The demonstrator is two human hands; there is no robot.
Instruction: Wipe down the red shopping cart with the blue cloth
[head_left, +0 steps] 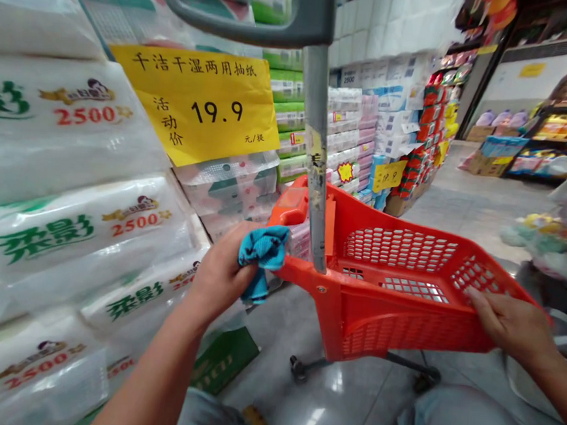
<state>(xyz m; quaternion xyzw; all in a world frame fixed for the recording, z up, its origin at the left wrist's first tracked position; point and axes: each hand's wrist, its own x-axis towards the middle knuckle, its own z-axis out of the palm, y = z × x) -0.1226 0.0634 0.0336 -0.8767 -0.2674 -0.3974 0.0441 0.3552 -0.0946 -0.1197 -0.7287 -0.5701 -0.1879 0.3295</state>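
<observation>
A red plastic basket cart (407, 261) with slotted walls stands on wheels in the middle of the head view. A grey metal pole (317, 156) rises from its near left end to a dark grey handle loop (243, 29). My left hand (225, 267) is closed round a crumpled blue cloth (264, 253), beside the basket's red left end. On the basket's right rim rests my right hand (515, 326), its thumb over the top edge and its other fingers hidden behind the near wall.
Stacked white tissue packs (67, 221) fill the left side, with a yellow price sign (198, 104) in front. More packs (344, 125) line the aisle behind. Wrapped goods (564, 261) stand at the right. My knees are at the bottom, above the grey tiled floor (342, 400).
</observation>
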